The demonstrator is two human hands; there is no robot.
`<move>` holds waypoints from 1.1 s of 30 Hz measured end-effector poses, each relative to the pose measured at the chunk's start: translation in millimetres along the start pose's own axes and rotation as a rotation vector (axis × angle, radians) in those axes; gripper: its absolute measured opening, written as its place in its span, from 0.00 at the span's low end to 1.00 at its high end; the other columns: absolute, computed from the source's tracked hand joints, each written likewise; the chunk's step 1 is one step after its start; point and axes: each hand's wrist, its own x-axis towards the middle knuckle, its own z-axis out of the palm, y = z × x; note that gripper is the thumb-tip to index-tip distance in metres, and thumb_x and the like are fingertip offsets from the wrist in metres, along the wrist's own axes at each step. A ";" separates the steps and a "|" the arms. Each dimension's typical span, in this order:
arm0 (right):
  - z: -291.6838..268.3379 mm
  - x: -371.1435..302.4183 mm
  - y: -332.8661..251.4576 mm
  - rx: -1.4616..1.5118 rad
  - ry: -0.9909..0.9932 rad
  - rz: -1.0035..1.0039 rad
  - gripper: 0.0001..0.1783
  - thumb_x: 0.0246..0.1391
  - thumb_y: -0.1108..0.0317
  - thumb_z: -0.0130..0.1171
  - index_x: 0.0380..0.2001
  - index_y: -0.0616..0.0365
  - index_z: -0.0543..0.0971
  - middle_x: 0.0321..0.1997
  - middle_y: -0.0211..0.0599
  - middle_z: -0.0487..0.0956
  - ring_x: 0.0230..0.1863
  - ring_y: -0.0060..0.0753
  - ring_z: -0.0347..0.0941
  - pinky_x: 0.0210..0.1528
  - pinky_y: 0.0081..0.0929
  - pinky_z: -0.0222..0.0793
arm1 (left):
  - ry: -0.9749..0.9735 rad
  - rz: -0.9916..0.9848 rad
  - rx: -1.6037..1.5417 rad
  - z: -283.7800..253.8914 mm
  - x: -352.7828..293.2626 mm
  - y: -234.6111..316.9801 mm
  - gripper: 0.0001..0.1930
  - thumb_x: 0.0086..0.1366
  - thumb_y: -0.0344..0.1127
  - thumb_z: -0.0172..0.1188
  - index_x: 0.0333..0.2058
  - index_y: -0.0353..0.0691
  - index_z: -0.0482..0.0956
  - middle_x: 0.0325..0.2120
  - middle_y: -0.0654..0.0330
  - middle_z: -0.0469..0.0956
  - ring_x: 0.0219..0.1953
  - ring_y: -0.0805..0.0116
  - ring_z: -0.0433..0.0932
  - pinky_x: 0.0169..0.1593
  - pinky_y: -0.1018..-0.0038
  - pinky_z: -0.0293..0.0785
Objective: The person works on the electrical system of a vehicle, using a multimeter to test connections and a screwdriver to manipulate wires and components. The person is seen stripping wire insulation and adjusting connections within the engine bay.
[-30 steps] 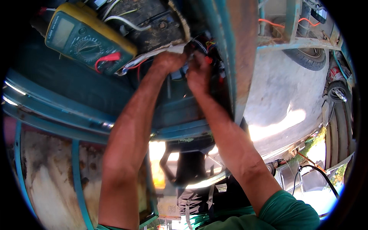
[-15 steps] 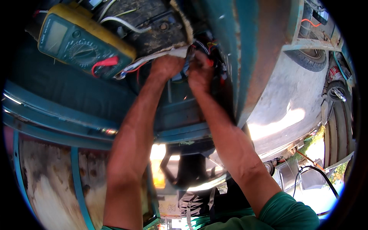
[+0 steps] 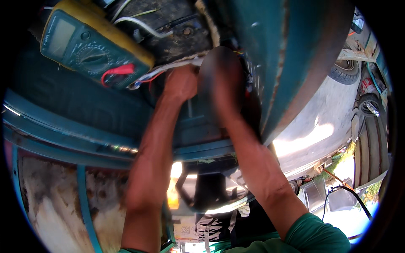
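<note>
Both my arms reach into a dark recess of a teal metal body. My left hand (image 3: 182, 82) is closed at the end of a white-wrapped wire bundle (image 3: 175, 64); what its fingers hold is hidden. Beside it, my right hand (image 3: 225, 92) is smeared by a blurred patch, so its fingers cannot be made out. Thin coloured wires (image 3: 239, 52) show just past the right hand. To the left lies a yellow and teal multimeter (image 3: 95, 59) with a red test lead (image 3: 120, 71) across its lower end.
A dirty dark panel (image 3: 181, 31) with a white cable (image 3: 141, 26) lies beyond the hands. The curved teal metal edge (image 3: 278, 71) rises close on the right. Farther right are a wheel (image 3: 345, 72) and a concrete floor (image 3: 306, 114). A stained panel (image 3: 50, 189) stands at lower left.
The view has shifted slightly, with the teal edge now looming larger on the right. My left hand stays by the wire bundle; my right hand has become blurred over.
</note>
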 end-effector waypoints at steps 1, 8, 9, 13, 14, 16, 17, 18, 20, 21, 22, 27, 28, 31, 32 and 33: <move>-4.0 1.6 6.6 0.020 -0.060 0.018 0.20 0.62 0.66 0.57 0.55 0.62 0.76 0.53 0.53 0.78 0.57 0.54 0.74 0.62 0.42 0.68 | -0.011 -0.070 -0.071 -11.1 -16.2 11.5 0.17 0.69 0.39 0.52 0.50 0.36 0.81 0.47 0.39 0.82 0.46 0.44 0.83 0.49 0.56 0.76; -7.6 -5.8 18.6 -0.305 0.060 -0.605 0.19 0.56 0.74 0.59 0.52 0.65 0.75 0.51 0.56 0.77 0.56 0.62 0.72 0.59 0.47 0.68 | 0.581 0.082 -0.483 -3.4 -75.5 23.7 0.12 0.68 0.29 0.58 0.48 0.33 0.81 0.41 0.47 0.80 0.41 0.54 0.81 0.46 0.65 0.75; -7.1 -9.4 14.7 -0.240 0.048 -0.558 0.19 0.56 0.74 0.59 0.51 0.64 0.75 0.50 0.55 0.77 0.54 0.61 0.72 0.58 0.47 0.68 | 0.593 0.070 -0.512 -4.0 -85.8 23.5 0.12 0.68 0.29 0.58 0.48 0.33 0.81 0.41 0.48 0.80 0.40 0.56 0.80 0.46 0.66 0.75; -13.4 -10.1 1.1 0.187 -0.108 -0.174 0.17 0.57 0.72 0.60 0.49 0.62 0.75 0.47 0.52 0.77 0.50 0.57 0.71 0.53 0.44 0.67 | 0.722 -0.025 -0.584 7.6 -109.8 11.3 0.13 0.69 0.31 0.61 0.50 0.35 0.82 0.33 0.58 0.79 0.33 0.69 0.75 0.41 0.72 0.73; -13.2 -11.7 -1.9 0.309 -0.146 -0.085 0.16 0.57 0.71 0.60 0.48 0.62 0.75 0.46 0.51 0.77 0.49 0.56 0.71 0.52 0.44 0.67 | 0.751 -0.069 -0.641 10.5 -119.0 9.5 0.13 0.70 0.32 0.61 0.50 0.36 0.82 0.31 0.61 0.78 0.32 0.71 0.74 0.39 0.73 0.72; -15.2 -11.1 -3.7 0.536 -0.194 0.069 0.15 0.57 0.70 0.60 0.47 0.61 0.74 0.45 0.49 0.77 0.46 0.53 0.71 0.50 0.43 0.66 | 0.711 -0.234 -0.838 18.7 -139.1 10.6 0.16 0.71 0.37 0.63 0.53 0.37 0.81 0.28 0.69 0.75 0.29 0.82 0.68 0.32 0.82 0.65; -15.4 -10.5 -3.6 0.624 -0.219 0.126 0.15 0.57 0.70 0.60 0.47 0.60 0.74 0.44 0.48 0.77 0.45 0.52 0.71 0.49 0.42 0.66 | 0.710 -0.283 -0.935 23.7 -146.8 12.5 0.17 0.71 0.38 0.63 0.54 0.37 0.81 0.27 0.70 0.75 0.28 0.84 0.67 0.32 0.84 0.62; -16.2 -9.7 -3.0 0.721 -0.232 0.185 0.14 0.57 0.69 0.61 0.46 0.60 0.74 0.43 0.47 0.77 0.44 0.51 0.70 0.48 0.41 0.66 | 0.704 -0.327 -1.034 29.6 -153.0 14.0 0.18 0.71 0.39 0.63 0.55 0.37 0.81 0.27 0.71 0.74 0.27 0.85 0.66 0.31 0.86 0.60; -17.4 -8.2 -1.3 0.886 -0.251 0.291 0.13 0.58 0.68 0.61 0.45 0.59 0.74 0.42 0.45 0.77 0.42 0.49 0.70 0.45 0.40 0.66 | 0.691 -0.359 -1.044 48.3 -162.1 7.8 0.20 0.72 0.41 0.62 0.58 0.37 0.78 0.30 0.71 0.74 0.27 0.86 0.66 0.30 0.87 0.59; -16.0 -7.6 -1.2 0.958 -0.267 0.344 0.13 0.58 0.68 0.61 0.45 0.58 0.74 0.41 0.44 0.77 0.41 0.48 0.70 0.44 0.40 0.65 | 0.684 -0.389 -1.092 53.3 -167.9 10.2 0.20 0.72 0.41 0.62 0.58 0.37 0.78 0.30 0.71 0.74 0.27 0.86 0.66 0.29 0.87 0.60; -14.6 -8.2 0.0 1.025 -0.279 0.394 0.13 0.58 0.67 0.61 0.44 0.58 0.74 0.40 0.44 0.77 0.39 0.47 0.70 0.43 0.39 0.65 | 0.676 -0.418 -1.139 56.4 -171.1 13.5 0.21 0.72 0.41 0.62 0.58 0.38 0.77 0.31 0.71 0.74 0.27 0.86 0.67 0.29 0.87 0.60; -9.8 -8.0 12.3 1.274 -0.258 0.577 0.11 0.59 0.65 0.62 0.41 0.56 0.74 0.36 0.39 0.76 0.34 0.42 0.68 0.37 0.36 0.64 | 0.673 -0.324 -1.212 45.7 -166.6 24.8 0.20 0.70 0.33 0.59 0.59 0.36 0.75 0.37 0.66 0.78 0.28 0.84 0.70 0.30 0.86 0.63; -10.4 -5.9 14.7 1.309 -0.249 0.609 0.11 0.59 0.65 0.62 0.41 0.55 0.74 0.35 0.38 0.76 0.32 0.41 0.68 0.36 0.35 0.64 | 0.697 -0.280 -1.204 45.9 -161.5 24.4 0.20 0.69 0.30 0.59 0.59 0.35 0.74 0.38 0.64 0.79 0.30 0.82 0.73 0.32 0.86 0.67; -9.4 -5.1 17.1 1.379 -0.243 0.686 0.10 0.59 0.63 0.63 0.39 0.54 0.74 0.33 0.35 0.76 0.29 0.37 0.68 0.33 0.33 0.63 | 0.694 -0.152 -1.100 36.0 -151.9 27.9 0.20 0.68 0.24 0.57 0.59 0.33 0.74 0.44 0.59 0.81 0.38 0.75 0.79 0.41 0.81 0.75; -8.8 -4.9 18.3 1.395 -0.240 0.710 0.10 0.59 0.63 0.63 0.39 0.53 0.74 0.32 0.34 0.76 0.28 0.36 0.67 0.31 0.33 0.63 | 0.677 -0.107 -1.052 32.2 -149.0 29.4 0.20 0.68 0.22 0.56 0.59 0.32 0.74 0.46 0.57 0.81 0.41 0.72 0.81 0.45 0.79 0.77; -9.2 -4.8 18.8 1.408 -0.238 0.733 0.10 0.59 0.62 0.63 0.38 0.53 0.74 0.31 0.34 0.76 0.27 0.35 0.67 0.30 0.32 0.62 | 0.663 -0.078 -1.020 29.9 -145.8 30.1 0.19 0.68 0.21 0.56 0.58 0.32 0.75 0.46 0.56 0.81 0.43 0.70 0.82 0.48 0.77 0.77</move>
